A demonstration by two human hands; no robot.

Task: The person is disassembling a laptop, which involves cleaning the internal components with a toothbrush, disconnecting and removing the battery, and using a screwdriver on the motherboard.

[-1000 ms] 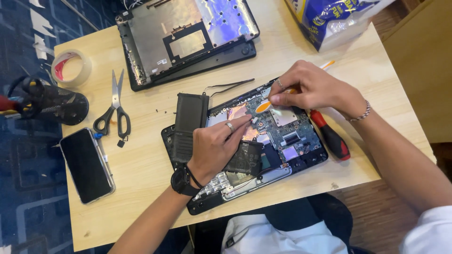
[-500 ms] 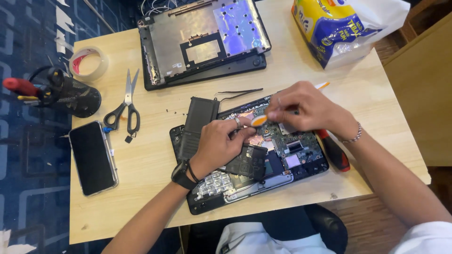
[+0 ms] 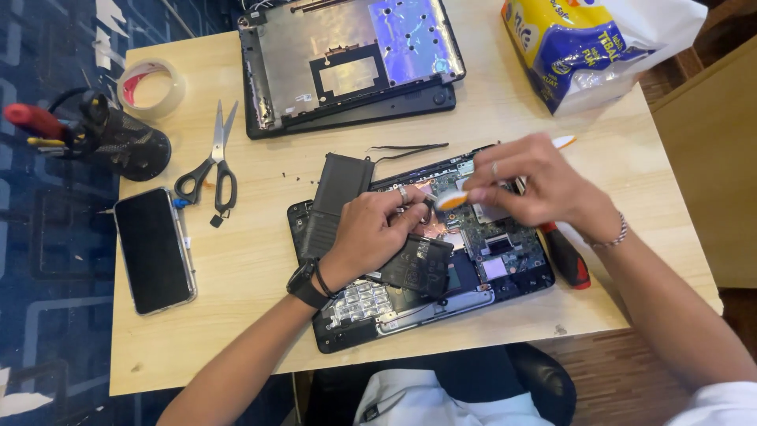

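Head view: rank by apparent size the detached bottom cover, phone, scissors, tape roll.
Largest to smallest, as they look:
1. Detached bottom cover
2. Phone
3. Scissors, close to the phone in length but much slimmer
4. Tape roll

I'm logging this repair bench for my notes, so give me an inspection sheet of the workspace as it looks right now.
Surface: light wooden table, small screws scattered near the scissors.
Job's things: opened laptop with circuit board bare; black battery at its left end; orange-tipped tool.
Clutter: scissors, phone, tape roll, removed laptop cover, tissue pack, red-handled screwdriver, black tool holder.
Grippers: left hand rests on the laptop; right hand holds the orange-tipped tool over the board.
Cables: thin black wire above the laptop.
Surroundings: blue patterned floor, wooden furniture at right.
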